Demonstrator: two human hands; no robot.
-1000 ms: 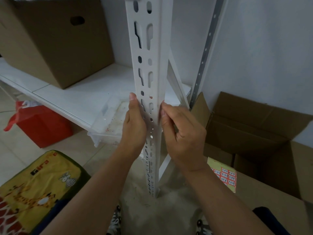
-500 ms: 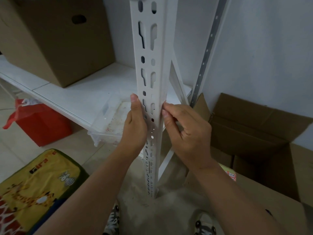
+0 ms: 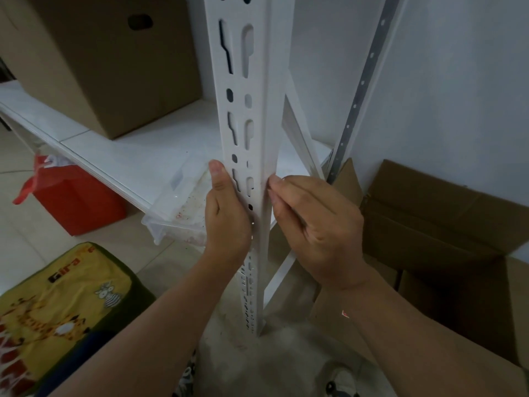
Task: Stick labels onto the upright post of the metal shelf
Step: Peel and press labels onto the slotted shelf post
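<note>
Both forearms reach up from the bottom of my view and converge on the white slotted upright post (image 3: 246, 116), which stands on the floor at frame centre and runs out of the top of the picture.

Left hand (image 3: 227, 216): back of the hand toward me, thumb extended straight up along the post's left edge, palm flat against the slotted face. The other fingers are hidden behind the post, so I cannot tell whether they wrap it.

Right hand (image 3: 317, 222): fingers held together and nearly straight, tips pressed against the post's right corner edge at about the height of the left thumb. I cannot make out a label under the fingertips (image 3: 274, 181).

Surroundings: white shelf board (image 3: 137, 150) left of the post, carrying a closed cardboard box (image 3: 94, 55). A clear plastic container (image 3: 183, 207) sits just behind the left hand. Red bag (image 3: 71, 199) on the floor under the shelf. Open cardboard box (image 3: 446, 224) to the right. Yellow giraffe-print cushion (image 3: 63, 308) at lower left.
</note>
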